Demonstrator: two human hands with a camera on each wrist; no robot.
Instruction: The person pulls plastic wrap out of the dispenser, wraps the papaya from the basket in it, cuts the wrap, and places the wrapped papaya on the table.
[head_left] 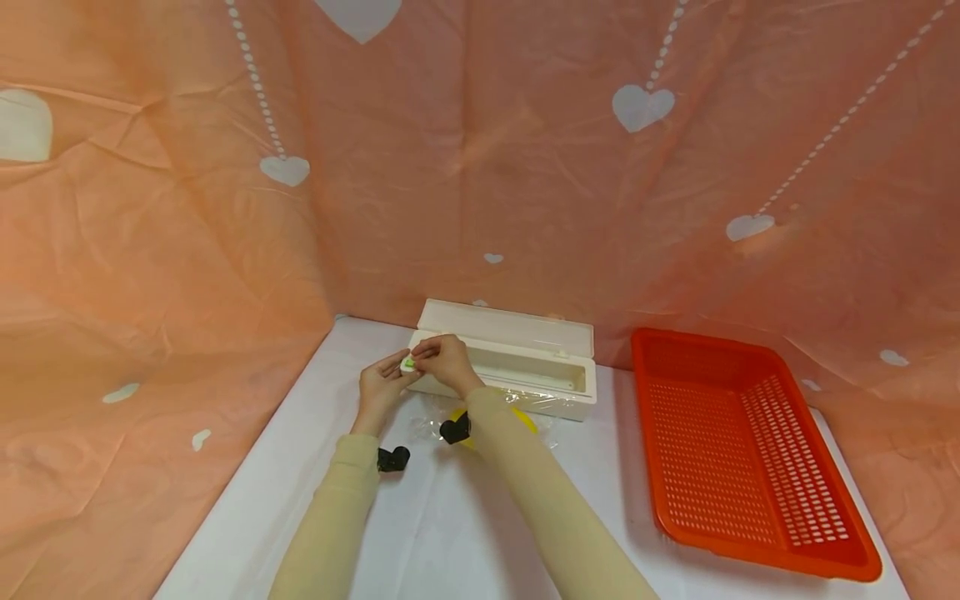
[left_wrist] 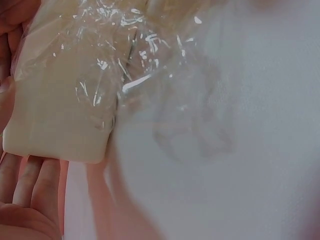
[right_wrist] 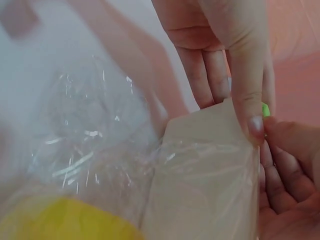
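A long cream plastic wrap dispenser stands with its lid raised and a long trough inside. At its left end my left hand and right hand meet at a small white piece with a bright green part. In the right wrist view the green part shows between both thumbs, beside the dispenser's corner. The left thumb comes from above, the right thumb from the right. Left fingers show beyond the dispenser's end in the left wrist view.
Crumpled clear film spreads along the dispenser's front. Below my right wrist lies a yellow thing, partly hidden by the arm in the head view. A red-orange plastic basket stands at the right. An orange curtain with hearts encloses the white table.
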